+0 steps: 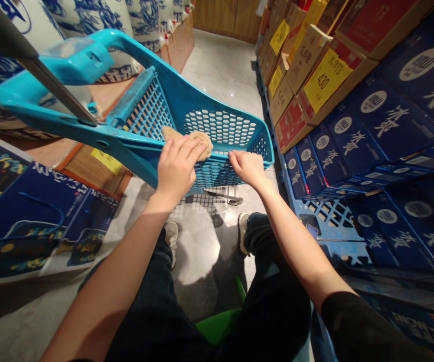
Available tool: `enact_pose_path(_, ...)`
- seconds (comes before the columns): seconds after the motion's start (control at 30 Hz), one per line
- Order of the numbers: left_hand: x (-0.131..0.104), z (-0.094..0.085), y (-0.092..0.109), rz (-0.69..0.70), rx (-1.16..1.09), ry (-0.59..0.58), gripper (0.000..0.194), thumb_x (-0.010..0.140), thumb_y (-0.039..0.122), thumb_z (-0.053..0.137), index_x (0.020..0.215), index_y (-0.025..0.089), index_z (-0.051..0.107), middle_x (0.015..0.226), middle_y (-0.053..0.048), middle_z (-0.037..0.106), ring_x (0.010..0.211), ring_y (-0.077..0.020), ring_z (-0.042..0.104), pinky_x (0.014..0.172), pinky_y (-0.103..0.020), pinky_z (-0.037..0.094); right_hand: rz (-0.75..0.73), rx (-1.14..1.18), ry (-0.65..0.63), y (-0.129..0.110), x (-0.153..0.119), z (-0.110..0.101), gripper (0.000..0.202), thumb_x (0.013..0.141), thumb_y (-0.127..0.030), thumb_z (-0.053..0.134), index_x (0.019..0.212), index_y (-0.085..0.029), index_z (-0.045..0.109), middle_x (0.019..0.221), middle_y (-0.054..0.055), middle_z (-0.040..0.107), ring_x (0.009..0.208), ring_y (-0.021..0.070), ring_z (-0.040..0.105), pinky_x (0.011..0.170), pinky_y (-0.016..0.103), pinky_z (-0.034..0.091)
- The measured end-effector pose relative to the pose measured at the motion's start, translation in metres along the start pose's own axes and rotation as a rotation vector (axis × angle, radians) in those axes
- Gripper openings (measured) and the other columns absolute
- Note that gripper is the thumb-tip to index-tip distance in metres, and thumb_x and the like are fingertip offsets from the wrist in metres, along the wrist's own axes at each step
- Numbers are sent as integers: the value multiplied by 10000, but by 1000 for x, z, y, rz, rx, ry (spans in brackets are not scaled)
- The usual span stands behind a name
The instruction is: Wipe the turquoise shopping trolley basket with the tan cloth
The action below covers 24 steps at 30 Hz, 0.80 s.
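A blue plastic shopping basket cart (217, 108) with honeycomb sides stands in front of me, its handle end to the left. My left hand (179, 161) presses a beige cloth (201, 143) against the near rim, fingers bent over it. Part of the cloth bunches up beyond the fingers. Farther right, my right hand (247, 165) is closed around the same rim near the basket's end. A small caster wheel (235, 201) shows beneath the basket.
Stacked dark blue boxes (386, 113) and cartons with yellow price signs (328, 78) line the right side, on a blue pallet (337, 213). Large blue-and-white jars (103, 25) stand at the left, above dark blue gift bags (47, 201). Something green (220, 324) lies between my legs.
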State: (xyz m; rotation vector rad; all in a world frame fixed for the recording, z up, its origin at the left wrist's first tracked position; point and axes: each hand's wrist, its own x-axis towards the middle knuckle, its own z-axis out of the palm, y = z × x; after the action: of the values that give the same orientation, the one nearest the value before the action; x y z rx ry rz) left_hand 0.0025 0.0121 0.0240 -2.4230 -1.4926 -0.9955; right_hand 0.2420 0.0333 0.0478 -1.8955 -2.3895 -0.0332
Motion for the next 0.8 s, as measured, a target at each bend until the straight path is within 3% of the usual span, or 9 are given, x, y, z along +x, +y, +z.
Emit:
enact_pose_path(0.1,1,2,4,34,-27,-52,610,1036,103,516,1573,337,688,1624,-49,703,1599,-296,583,1442,-627,337,5,0,5,0,0,0,522,1238,-374,325,1140,-214,812,1221,84,878,1138,241,807,671,346,257)
enact_pose_path(0.27,2,-11,-14,-47,-30,42,639,1045,117,516,1624,351,651,1651,-57,681,1603,-344,577,1473,-700,197,-8,7,1,1,1,1,526,1243,-371,317,1154,-217,812,1227,80,879,1141,238,804,669,344,253)
enact_pose_path(0.43,0,-2,3,17,-55,-35,644,1026,79,510,1592,333,685,1636,-65,693,1610,-324,572,1411,-646,391,-6,3,7,0,0,1,532,1240,-380,321,1144,-215,818,1228,88,881,1113,236,800,679,337,273)
enact_pose_path(0.53,1,3,10,63,-58,-96,672,1004,50,505,1590,322,688,1641,-70,689,1618,-312,565,1406,-619,414,1,3,5,0,0,0,531,1239,-379,325,1143,-216,821,1229,88,880,1121,237,802,679,342,278)
enact_pose_path(0.73,3,-15,-24,-69,-28,79,606,1047,111,508,1578,342,686,1667,-52,666,1634,-338,540,1455,-662,307,-9,12,-7,0,0,-1,528,1245,-365,321,1180,-211,822,1264,89,877,1163,241,806,672,342,266)
enact_pose_path(0.8,1,-16,-26,-71,-20,97,596,1051,120,518,1574,347,688,1658,-48,674,1632,-335,541,1457,-654,304,-14,16,-8,-1,0,-1,532,1247,-366,317,1190,-210,822,1273,89,877,1173,242,806,669,341,263)
